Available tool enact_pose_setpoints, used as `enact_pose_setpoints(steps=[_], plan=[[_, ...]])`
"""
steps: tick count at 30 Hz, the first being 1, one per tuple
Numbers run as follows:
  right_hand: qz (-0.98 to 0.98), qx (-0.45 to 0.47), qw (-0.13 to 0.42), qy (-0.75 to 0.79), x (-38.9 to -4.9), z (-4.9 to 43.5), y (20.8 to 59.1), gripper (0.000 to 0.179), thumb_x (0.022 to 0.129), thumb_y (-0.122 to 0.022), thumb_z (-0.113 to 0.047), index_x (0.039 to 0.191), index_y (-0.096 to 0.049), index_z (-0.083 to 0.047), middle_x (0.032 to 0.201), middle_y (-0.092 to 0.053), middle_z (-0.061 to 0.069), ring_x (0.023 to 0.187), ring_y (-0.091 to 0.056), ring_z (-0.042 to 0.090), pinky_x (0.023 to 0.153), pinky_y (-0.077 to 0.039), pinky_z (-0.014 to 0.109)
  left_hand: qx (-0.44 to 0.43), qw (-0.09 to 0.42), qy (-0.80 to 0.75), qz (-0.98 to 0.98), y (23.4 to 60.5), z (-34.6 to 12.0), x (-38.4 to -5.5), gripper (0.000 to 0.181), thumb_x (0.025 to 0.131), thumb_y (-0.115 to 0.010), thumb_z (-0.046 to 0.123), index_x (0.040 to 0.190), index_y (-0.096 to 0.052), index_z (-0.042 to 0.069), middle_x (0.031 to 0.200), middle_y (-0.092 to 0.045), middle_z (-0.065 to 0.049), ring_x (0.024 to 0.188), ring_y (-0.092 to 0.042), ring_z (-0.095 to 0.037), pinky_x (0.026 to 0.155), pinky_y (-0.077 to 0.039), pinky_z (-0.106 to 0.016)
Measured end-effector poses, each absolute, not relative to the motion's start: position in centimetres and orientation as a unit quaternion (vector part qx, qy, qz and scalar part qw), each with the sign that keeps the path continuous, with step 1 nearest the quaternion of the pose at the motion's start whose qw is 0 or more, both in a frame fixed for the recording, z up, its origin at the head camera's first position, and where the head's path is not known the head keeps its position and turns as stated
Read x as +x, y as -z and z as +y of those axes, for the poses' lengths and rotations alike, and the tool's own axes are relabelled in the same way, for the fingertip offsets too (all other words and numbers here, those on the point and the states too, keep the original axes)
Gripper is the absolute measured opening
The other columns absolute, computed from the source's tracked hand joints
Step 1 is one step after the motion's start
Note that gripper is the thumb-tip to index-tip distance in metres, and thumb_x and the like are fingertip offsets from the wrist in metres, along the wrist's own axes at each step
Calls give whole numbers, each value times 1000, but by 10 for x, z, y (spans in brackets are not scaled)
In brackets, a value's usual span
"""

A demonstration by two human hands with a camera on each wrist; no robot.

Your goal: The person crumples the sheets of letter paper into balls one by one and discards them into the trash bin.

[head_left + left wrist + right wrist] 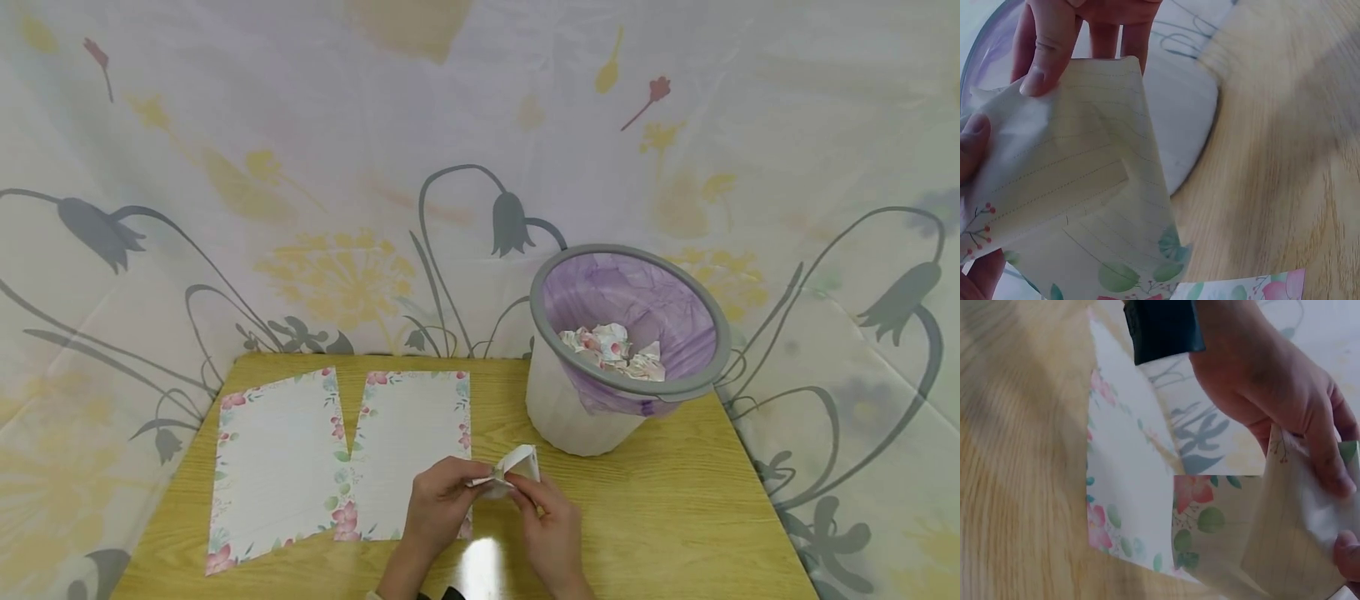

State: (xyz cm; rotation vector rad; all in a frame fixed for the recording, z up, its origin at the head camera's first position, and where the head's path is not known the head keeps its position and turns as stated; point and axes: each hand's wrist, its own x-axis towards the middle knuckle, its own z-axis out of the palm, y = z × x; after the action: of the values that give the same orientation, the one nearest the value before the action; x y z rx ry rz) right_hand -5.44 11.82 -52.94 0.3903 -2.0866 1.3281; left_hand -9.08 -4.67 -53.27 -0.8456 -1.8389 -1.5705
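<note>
Between both hands is a folded, creased sheet of lined paper [1054, 156] with a floral print. My left hand [438, 504] pinches one side of it between thumb and fingers. On the other side, my right hand [551, 529] pinches it the same way, close to the left. In the right wrist view the folded paper [1291, 531] shows a pink flower and green leaves at its corner. Beneath the hands, a flat floral-bordered sheet [412, 450] lies on the table, partly covered by the left hand. A second such sheet [273, 467] lies to its left.
A white bin [577, 417] with a grey rim and purple liner [682, 308] stands at the back right, holding crumpled floral paper [611, 346]. The wooden table [660, 517] meets a flower-printed cloth [337, 167] behind and at both sides.
</note>
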Motion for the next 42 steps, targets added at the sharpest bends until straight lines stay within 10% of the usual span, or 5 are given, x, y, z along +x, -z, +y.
enact_pose_setpoints(steps=[13,28,42], plan=[[-788,269,314,-456,-65,139,529,17,89,-68,2,96,-78,-10,96,-75,11,86,-73,27,79,-56,20,-350,182,650,-649,516,-51,-91,28,71,-74,-26,90,-71,-5,104,-69,-30,95,-70,-39,79,-59,-35],[-769,391,326,-387,-76,161,523,27,104,-53,-15,96,-78,-9,95,-76,7,84,-74,26,80,-57,26,-379,-107,634,-665,503,-62,-114,70,77,-82,-6,141,-56,7,145,-52,-15,128,-53,-25,84,-58,-36],[-756,307,344,-464,-84,156,531,9,92,-70,-13,89,-74,-5,94,-73,13,85,-73,30,80,-56,21,-343,80,619,-701,490,-47,-105,39,71,-81,-13,108,-70,-6,103,-71,-20,94,-69,-22,75,-60,-37]])
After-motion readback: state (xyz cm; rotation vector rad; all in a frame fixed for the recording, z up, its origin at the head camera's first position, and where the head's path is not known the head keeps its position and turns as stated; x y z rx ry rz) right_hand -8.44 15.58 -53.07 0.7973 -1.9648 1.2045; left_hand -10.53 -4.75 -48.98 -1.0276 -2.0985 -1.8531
